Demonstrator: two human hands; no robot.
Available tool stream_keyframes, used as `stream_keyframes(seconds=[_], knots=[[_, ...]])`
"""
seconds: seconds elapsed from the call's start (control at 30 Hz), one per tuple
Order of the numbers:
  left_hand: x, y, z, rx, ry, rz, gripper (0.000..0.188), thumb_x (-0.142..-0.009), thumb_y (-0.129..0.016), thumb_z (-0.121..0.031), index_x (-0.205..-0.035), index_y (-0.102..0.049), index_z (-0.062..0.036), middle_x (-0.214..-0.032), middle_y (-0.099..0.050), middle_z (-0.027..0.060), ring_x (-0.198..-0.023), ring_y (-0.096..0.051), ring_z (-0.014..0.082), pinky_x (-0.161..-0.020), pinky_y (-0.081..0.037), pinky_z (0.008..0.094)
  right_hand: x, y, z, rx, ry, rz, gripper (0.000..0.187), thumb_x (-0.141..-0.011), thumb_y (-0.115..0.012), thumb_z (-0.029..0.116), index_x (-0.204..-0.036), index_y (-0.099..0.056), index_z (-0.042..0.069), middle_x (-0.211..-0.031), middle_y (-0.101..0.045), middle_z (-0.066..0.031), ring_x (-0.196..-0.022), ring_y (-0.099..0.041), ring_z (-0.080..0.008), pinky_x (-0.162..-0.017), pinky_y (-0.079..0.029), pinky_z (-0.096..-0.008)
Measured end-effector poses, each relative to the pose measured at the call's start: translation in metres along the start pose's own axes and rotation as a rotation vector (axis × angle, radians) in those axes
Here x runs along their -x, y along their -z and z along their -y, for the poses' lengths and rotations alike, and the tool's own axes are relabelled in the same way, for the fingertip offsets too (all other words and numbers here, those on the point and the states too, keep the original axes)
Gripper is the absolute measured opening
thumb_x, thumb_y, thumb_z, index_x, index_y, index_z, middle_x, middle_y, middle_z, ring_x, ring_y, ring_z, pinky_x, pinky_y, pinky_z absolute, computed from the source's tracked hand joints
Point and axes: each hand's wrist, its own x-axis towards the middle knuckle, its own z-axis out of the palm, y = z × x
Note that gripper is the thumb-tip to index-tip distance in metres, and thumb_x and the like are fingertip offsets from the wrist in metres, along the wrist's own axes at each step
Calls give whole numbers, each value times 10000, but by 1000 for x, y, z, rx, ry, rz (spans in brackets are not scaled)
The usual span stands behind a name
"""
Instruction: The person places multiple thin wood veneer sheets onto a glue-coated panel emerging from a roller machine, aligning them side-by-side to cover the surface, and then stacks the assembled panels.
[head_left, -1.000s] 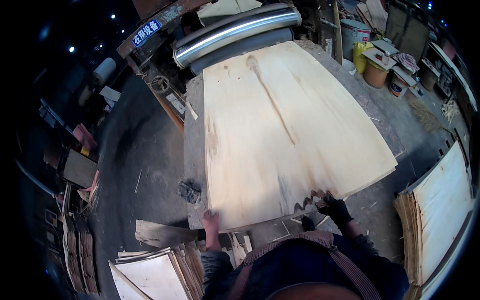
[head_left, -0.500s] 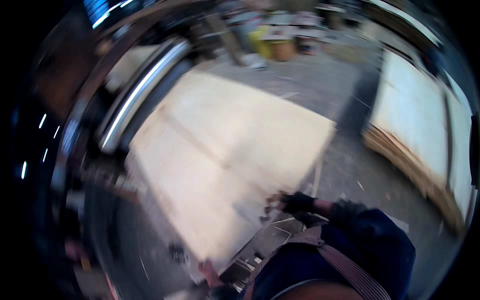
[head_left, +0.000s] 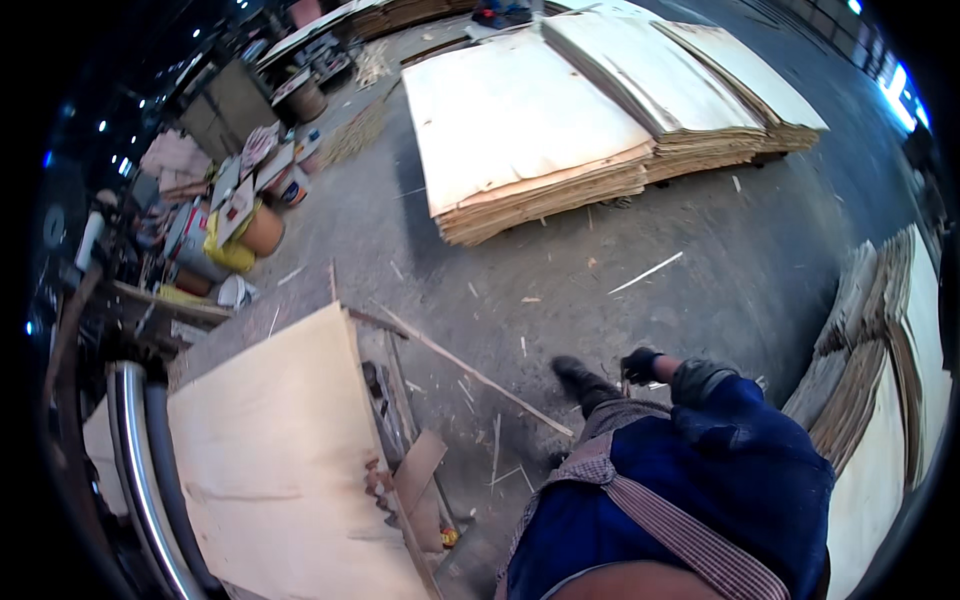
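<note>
My right hand [head_left: 641, 366], in a dark glove, hangs in front of my body above the floor, apart from any sheet. Its fingers point down and are too dark to tell whether they are apart or closed; no held object shows. My left hand is out of view. To the left lies a pale wood veneer sheet [head_left: 275, 440] on a low bench or stack, its right edge ragged and brown-stained partway along. Beyond that sheet's left edge runs a shiny metal roller [head_left: 143, 470].
Stacks of veneer sheets [head_left: 520, 110] stand ahead; another veneer stack [head_left: 868, 420] is at the right. A long wood strip [head_left: 480, 375] and smaller scraps litter the concrete floor [head_left: 560, 270]. Buckets, including an orange-brown bucket [head_left: 262, 232], crowd the far left.
My view has swung to the right, bringing the veneer stacks ahead. My right hand is now away from the sheet's edge. My left hand, earlier at the sheet's near corner, has left the view.
</note>
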Motion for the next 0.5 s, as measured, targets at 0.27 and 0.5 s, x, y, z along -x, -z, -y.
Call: stream_keyframes(seconds=[0.27,0.5], knots=[[72,-137,-60,-55,103,240,399,-767,-521,-164,-1111,-454,28,-1077,-503,176,-922,-510,279,-771,-434,414,2,208,-16,-746,-25,-213,255,-893,-409,307,-1039,-487,114,-941,-592,-162,-762,-572,-352,-606,-450,-490],[148,-330,-146,-182,43,848,449,-791,-538,-212,-1174,-429,-3,-1194,-439,172,-1014,-465,279,-846,-380,432,-19,360,69,-1148,198,-145,236,-884,-412,269,-1033,-471,96,-1084,-546,-173,-920,-540,-367,-776,-446,-492]])
